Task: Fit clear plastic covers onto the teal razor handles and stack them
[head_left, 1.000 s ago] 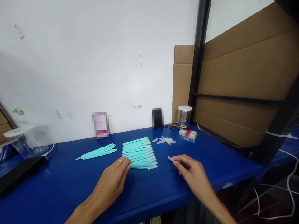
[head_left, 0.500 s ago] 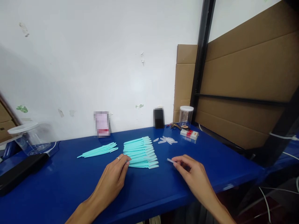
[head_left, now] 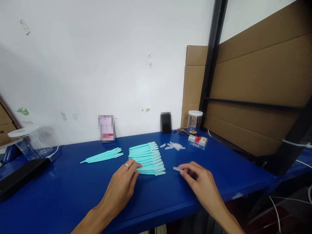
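My left hand (head_left: 123, 182) is closed, thumb and fingertips pinching a turquoise eyebrow razor (head_left: 146, 169) at the near end of a row. Its handle is partly hidden by my fingers. The row (head_left: 142, 156) holds several such razors side by side, with pale translucent covers on their right ends. To the right, my right hand (head_left: 198, 178) pinches a small translucent blade cover (head_left: 177, 169) between thumb and fingers, apart from the row. Several loose covers (head_left: 174, 146) lie behind it. Left of the row, a fanned bundle of turquoise razors (head_left: 103, 156) rests on the table.
The blue tabletop (head_left: 156, 201) meets a white wall. Against it stand a blurred pink-and-white card (head_left: 107, 128) and a black object (head_left: 166, 123). Clear jars (head_left: 194, 120), keys (head_left: 182, 131) and a red-and-white box (head_left: 198, 140) are at right; a black case (head_left: 24, 177) lies at left.
My left hand has shifted slightly right along the near razors. In my right hand the cover has turned a little, showing more of its flat side.
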`<state>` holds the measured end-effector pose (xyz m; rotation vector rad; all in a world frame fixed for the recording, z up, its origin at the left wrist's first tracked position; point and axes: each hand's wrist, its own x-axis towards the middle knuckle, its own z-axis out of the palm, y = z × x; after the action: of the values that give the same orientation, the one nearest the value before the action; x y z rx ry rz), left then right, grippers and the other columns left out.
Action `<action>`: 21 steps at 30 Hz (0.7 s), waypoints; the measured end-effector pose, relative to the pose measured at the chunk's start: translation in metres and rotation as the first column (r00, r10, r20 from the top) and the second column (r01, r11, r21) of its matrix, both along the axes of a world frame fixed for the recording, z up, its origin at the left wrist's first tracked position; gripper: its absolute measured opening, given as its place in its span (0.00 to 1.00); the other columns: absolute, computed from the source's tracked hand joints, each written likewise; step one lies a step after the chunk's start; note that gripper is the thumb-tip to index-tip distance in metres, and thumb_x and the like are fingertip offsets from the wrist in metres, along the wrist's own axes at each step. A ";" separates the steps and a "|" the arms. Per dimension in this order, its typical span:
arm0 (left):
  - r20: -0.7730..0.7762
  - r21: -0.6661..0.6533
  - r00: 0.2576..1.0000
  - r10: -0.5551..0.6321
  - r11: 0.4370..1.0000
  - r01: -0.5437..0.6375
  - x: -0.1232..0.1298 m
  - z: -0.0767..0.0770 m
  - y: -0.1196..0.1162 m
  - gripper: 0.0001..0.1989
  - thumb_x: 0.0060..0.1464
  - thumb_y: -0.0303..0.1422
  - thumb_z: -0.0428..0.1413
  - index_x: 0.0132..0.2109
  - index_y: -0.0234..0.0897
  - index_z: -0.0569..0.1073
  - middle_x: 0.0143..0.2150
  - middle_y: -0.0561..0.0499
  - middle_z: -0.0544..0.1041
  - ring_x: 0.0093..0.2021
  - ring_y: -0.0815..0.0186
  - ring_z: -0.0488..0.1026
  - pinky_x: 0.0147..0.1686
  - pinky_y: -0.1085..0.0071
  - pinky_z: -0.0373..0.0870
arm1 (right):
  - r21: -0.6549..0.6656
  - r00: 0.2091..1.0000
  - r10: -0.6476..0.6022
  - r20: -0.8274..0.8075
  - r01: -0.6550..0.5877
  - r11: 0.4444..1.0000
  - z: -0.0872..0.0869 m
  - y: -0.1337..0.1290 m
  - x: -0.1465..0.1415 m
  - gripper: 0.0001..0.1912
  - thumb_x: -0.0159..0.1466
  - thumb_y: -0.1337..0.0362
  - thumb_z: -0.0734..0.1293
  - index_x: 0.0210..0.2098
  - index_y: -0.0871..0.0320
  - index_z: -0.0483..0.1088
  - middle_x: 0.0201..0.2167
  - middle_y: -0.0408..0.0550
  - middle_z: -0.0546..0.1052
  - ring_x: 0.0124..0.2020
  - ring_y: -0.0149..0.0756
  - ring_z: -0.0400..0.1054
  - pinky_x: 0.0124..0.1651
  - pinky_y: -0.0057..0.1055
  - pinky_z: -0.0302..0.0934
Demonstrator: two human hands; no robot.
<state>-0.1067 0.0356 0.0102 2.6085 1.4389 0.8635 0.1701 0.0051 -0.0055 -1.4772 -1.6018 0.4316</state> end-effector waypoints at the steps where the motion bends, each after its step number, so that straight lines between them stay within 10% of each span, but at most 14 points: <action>1: -0.005 -0.001 1.000 0.006 1.000 -0.006 0.000 0.000 0.000 0.11 0.68 0.34 0.42 0.50 0.44 0.68 0.47 0.49 0.73 0.43 0.61 0.73 0.41 0.66 0.69 | 0.000 1.000 -0.002 0.003 0.002 1.000 0.000 0.000 0.000 0.09 0.65 0.60 0.63 0.38 0.51 0.76 0.31 0.43 0.74 0.32 0.37 0.69 0.37 0.31 0.59; 21: -0.030 0.028 0.999 -0.024 0.999 0.025 0.002 0.001 0.003 0.10 0.67 0.33 0.45 0.46 0.43 0.70 0.44 0.50 0.74 0.45 0.59 0.71 0.44 0.64 0.68 | -0.004 1.000 -0.012 0.004 0.012 1.000 -0.001 0.001 0.000 0.08 0.65 0.61 0.64 0.38 0.51 0.76 0.31 0.42 0.74 0.32 0.37 0.69 0.37 0.31 0.59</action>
<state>-0.1051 0.0382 0.0114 2.6645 1.4086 0.8522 0.1698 0.0063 -0.0067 -1.4907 -1.5956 0.4252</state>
